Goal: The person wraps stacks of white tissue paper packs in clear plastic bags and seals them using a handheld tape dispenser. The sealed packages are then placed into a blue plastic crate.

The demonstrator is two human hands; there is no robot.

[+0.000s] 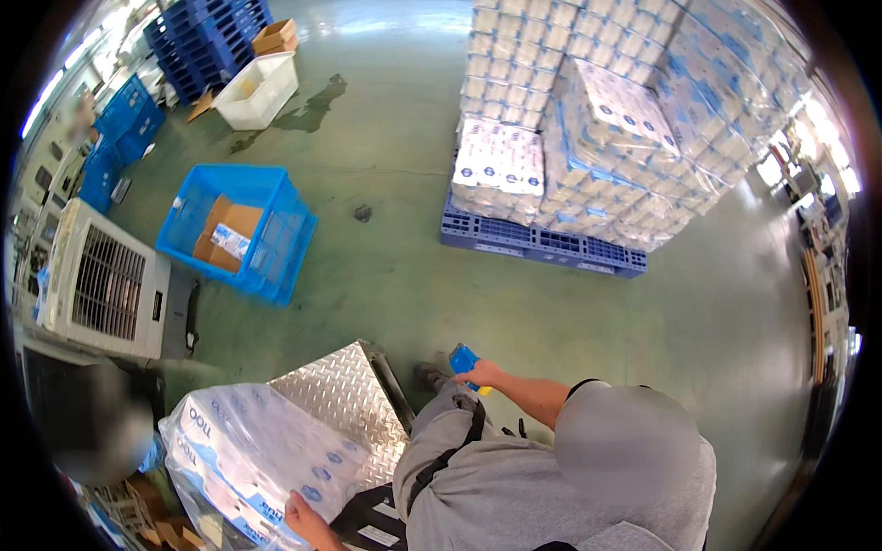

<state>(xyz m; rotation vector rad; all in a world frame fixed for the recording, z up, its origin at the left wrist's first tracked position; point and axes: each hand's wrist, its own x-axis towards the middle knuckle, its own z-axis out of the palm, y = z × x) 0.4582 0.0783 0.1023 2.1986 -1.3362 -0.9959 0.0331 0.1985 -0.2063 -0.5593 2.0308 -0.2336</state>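
Observation:
My left hand (308, 523) rests on a large white pack (266, 441) wrapped in clear plastic, with blue print on it. Its fingers lie on the top of the pack and do not close round it. The pack lies on a platform of patterned metal plate (331, 386), covering part of it. Out in front of my leg, my right hand (481, 372) is closed round a small blue hand-held object (463, 358) with a bit of yellow at its lower end. Its exact kind is too small to make out.
Wrapped packs of rolls (625, 138) stand stacked on a blue pallet (533, 241) ahead to the right. A blue crate (289, 239) holding cardboard is at left, beside a grilled grey unit (106, 280). Farther back are a white tub (260, 101) and stacked blue pallets (202, 46).

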